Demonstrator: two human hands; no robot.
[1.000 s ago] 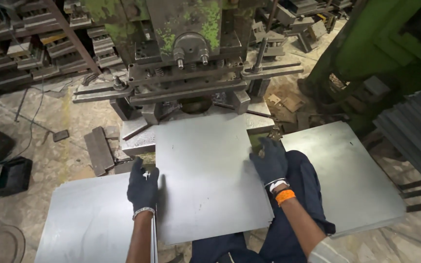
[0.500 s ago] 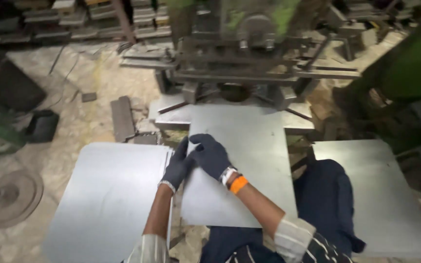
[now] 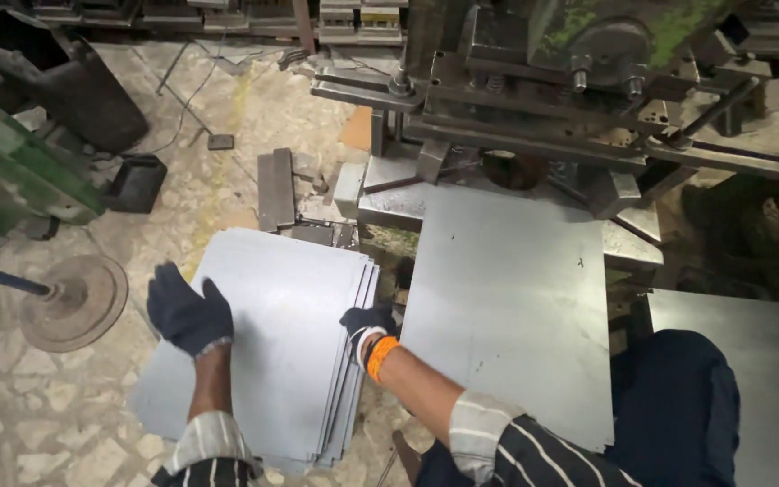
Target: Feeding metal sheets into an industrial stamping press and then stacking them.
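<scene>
A stack of grey metal sheets (image 3: 272, 343) lies low at my left. My left hand (image 3: 187, 311), in a dark glove, rests flat with fingers spread on the stack's left edge. My right hand (image 3: 367, 325), gloved with an orange cuff, curls over the right edge of the stack's upper sheets. Another single metal sheet (image 3: 507, 307) lies on the bed of the press (image 3: 570, 99), just right of my right hand. My dark-trousered knee (image 3: 678, 397) sits under that sheet's near right corner.
A second pile of sheets (image 3: 759, 379) lies at the far right. On the stone floor are a round metal disc on a rod (image 3: 74, 302), a dark flat bar (image 3: 275, 188), a black box (image 3: 135, 183) and a green machine frame (image 3: 20, 162).
Both hands left the sheet on the press bed and moved left to the stack. The left hand went to its left edge, the right to its right edge. My view swung left.
</scene>
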